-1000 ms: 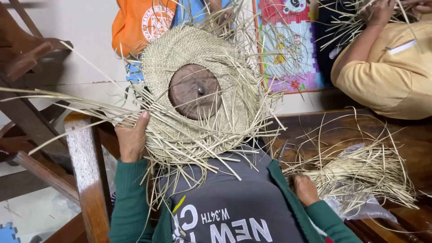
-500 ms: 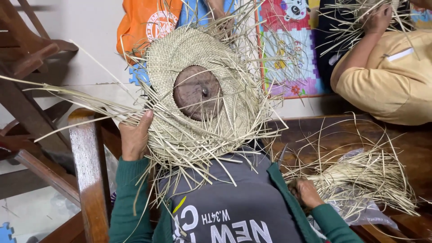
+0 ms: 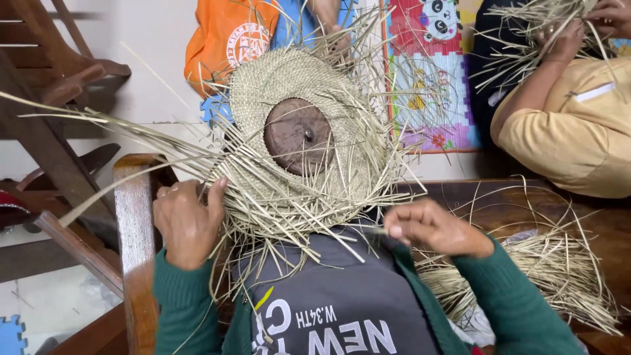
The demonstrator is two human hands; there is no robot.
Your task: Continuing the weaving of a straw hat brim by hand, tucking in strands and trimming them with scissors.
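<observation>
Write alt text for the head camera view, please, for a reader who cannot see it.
A person's left hand grips the edge of a half-woven straw hat on a round wooden block, while the right hand pinches a loose straw. More straw lies at the right.

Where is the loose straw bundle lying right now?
In the head view, the straw bundle lies at lower right on the dark wooden bench, just beyond the right hand and below the yellow-shirted person.

Dark wooden bench [image 3: 526,204] with loose straw bundle [image 3: 545,276]
</observation>
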